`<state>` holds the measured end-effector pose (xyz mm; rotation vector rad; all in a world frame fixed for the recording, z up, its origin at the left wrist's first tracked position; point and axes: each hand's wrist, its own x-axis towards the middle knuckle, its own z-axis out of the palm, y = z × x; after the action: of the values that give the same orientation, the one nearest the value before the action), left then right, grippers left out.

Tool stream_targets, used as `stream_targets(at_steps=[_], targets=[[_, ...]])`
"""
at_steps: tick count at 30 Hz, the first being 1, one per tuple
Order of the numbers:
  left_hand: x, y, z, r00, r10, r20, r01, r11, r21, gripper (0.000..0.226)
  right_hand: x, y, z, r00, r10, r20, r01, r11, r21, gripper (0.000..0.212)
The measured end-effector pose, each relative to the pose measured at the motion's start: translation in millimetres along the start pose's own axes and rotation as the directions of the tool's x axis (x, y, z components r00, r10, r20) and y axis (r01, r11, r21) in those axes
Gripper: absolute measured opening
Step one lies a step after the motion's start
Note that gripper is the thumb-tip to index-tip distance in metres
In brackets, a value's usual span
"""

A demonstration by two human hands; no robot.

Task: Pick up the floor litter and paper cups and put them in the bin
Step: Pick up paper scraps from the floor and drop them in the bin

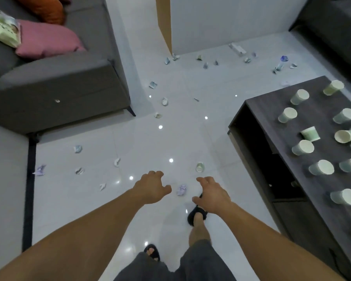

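Lilac paper wad (pixel 181 190) on floor: light, soft, pinch anywhere. Left hand (pixel 151 188), right hand (pixel 213 196) loosely spread, grip empty.

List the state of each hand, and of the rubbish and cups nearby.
left hand, empty, fingers loosely curled.
right hand, empty, fingers loosely curled.
purple paper ball, crumpled, on the floor between the hands.
floor cup, lying on its side, ahead of the right hand.
table cups, mostly standing on the dark table.
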<state>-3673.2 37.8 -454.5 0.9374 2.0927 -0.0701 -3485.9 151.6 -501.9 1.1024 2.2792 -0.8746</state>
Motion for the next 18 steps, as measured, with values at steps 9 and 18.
stream_targets(at_steps=[9, 18], targets=[[174.4, 15.2, 19.7, 0.977, -0.167, 0.133, 0.183, 0.976, -0.118, 0.066, 192.7, 64.1, 36.0, 0.976, -0.017, 0.219, 0.021, 1.000, -0.016, 0.074], [406.7, -51.5, 177.6, 0.961, -0.111, 0.253, 0.132, 0.989, -0.070, 0.061, 385.7, 139.8, 224.7, 0.972, 0.045, 0.231, -0.012, 0.990, -0.143, 0.073]])
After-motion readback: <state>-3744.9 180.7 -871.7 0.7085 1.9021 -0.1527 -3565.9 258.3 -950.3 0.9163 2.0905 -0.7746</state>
